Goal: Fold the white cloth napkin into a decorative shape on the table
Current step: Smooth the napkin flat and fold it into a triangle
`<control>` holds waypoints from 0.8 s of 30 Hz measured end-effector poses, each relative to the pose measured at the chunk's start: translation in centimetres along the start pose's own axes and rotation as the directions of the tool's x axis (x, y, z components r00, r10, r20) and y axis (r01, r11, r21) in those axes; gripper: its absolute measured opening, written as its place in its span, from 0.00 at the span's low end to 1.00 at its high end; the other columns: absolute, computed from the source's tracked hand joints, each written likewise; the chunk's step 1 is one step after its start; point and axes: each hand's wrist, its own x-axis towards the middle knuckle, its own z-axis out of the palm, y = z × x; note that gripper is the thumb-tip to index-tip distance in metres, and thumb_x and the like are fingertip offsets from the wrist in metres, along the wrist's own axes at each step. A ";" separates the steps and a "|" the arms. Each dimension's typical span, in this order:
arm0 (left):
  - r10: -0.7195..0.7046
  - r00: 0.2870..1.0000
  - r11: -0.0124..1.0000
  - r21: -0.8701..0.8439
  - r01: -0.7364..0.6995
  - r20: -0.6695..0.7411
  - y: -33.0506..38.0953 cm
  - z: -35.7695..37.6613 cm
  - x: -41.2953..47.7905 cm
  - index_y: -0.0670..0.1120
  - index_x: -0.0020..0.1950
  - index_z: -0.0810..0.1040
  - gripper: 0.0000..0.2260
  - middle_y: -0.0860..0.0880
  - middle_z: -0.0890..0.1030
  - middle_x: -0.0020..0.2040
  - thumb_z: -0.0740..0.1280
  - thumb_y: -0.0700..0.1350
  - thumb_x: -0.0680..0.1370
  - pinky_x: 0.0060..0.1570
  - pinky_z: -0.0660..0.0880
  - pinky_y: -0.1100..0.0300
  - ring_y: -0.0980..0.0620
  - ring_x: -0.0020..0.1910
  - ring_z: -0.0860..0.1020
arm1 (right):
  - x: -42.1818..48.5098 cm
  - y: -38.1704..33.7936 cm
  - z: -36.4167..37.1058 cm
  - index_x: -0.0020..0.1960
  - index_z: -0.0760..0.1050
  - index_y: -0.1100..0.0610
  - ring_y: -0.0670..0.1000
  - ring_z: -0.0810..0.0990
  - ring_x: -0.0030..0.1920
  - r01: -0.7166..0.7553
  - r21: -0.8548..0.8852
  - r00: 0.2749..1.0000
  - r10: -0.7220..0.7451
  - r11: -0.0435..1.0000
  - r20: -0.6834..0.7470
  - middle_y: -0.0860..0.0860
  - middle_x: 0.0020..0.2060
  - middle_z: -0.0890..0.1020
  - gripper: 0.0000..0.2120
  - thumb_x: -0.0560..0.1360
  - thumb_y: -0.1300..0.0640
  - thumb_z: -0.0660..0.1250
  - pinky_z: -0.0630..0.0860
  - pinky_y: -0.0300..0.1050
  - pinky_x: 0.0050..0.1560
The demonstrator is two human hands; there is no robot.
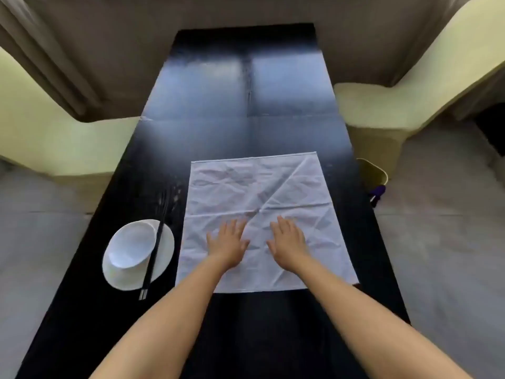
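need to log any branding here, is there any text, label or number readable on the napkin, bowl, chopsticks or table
None readable. The napkin, bowl, plate, chopsticks and table show no words, numbers or logos in this view.

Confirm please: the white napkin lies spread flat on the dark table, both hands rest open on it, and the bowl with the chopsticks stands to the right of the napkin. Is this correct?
One detail is wrong. In the head view the bowl with the chopsticks stands to the left of the napkin, not the right. The rest holds: the napkin lies flat on the dark table, with the left hand and right hand open on it.
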 end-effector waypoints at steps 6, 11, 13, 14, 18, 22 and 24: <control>-0.008 0.971 0.998 0.058 0.022 -0.238 -1.8 4.9 2.2 0.58 0.74 0.39 0.26 0.57 0.35 0.74 0.47 0.59 0.80 0.67 0.33 0.38 0.54 0.72 0.32 | 1.9 -1.1 6.4 0.76 0.42 0.51 0.54 0.33 0.74 0.008 -0.050 0.988 -0.015 0.999 -0.155 0.51 0.77 0.42 0.29 0.80 0.43 0.48 0.27 0.52 0.70; 0.035 0.933 0.997 0.081 -0.006 -0.359 -1.6 4.2 6.0 0.59 0.72 0.37 0.26 0.58 0.35 0.73 0.49 0.59 0.79 0.68 0.32 0.41 0.56 0.70 0.32 | 5.2 0.7 5.1 0.76 0.47 0.50 0.54 0.38 0.76 -0.019 -0.088 0.961 -0.006 0.996 -0.277 0.49 0.77 0.48 0.29 0.79 0.43 0.50 0.32 0.55 0.73; 0.044 0.920 0.996 0.092 -0.009 -0.390 -1.4 4.0 6.5 0.58 0.73 0.40 0.27 0.58 0.37 0.73 0.50 0.59 0.79 0.68 0.32 0.43 0.55 0.72 0.34 | 5.7 2.0 4.3 0.76 0.48 0.47 0.54 0.41 0.76 -0.055 -0.090 0.953 0.025 0.994 -0.300 0.47 0.77 0.48 0.28 0.78 0.42 0.51 0.34 0.56 0.73; 0.034 0.916 0.996 0.087 0.001 -0.401 -1.6 4.1 6.4 0.58 0.74 0.42 0.27 0.58 0.38 0.73 0.50 0.59 0.79 0.69 0.32 0.44 0.55 0.72 0.36 | 5.5 3.0 4.0 0.76 0.47 0.46 0.53 0.41 0.76 -0.092 -0.092 0.949 0.060 0.992 -0.308 0.46 0.77 0.47 0.28 0.78 0.42 0.50 0.33 0.55 0.72; -0.110 0.904 0.992 0.017 0.129 -0.413 -4.2 4.6 4.3 0.55 0.74 0.40 0.27 0.57 0.39 0.74 0.42 0.62 0.77 0.70 0.33 0.49 0.56 0.74 0.39 | 3.6 7.6 2.8 0.74 0.37 0.46 0.51 0.37 0.76 -0.240 -0.068 0.926 0.208 0.968 -0.316 0.46 0.76 0.41 0.28 0.79 0.41 0.42 0.35 0.54 0.74; -0.112 0.911 0.989 0.044 0.140 -0.398 -6.8 4.6 1.7 0.51 0.73 0.39 0.31 0.53 0.39 0.74 0.34 0.63 0.73 0.72 0.35 0.51 0.56 0.73 0.38 | 2.3 9.6 1.4 0.74 0.35 0.49 0.51 0.37 0.76 -0.308 -0.068 0.914 0.276 0.949 -0.299 0.48 0.77 0.40 0.28 0.80 0.43 0.42 0.38 0.53 0.76; -0.123 0.909 0.990 0.019 0.143 -0.397 -7.0 4.7 1.2 0.50 0.73 0.39 0.27 0.51 0.41 0.76 0.39 0.61 0.78 0.72 0.36 0.50 0.55 0.73 0.37 | 2.1 9.3 1.2 0.75 0.37 0.52 0.51 0.38 0.76 -0.359 -0.039 0.889 0.329 0.933 -0.318 0.50 0.77 0.41 0.28 0.80 0.44 0.43 0.39 0.54 0.76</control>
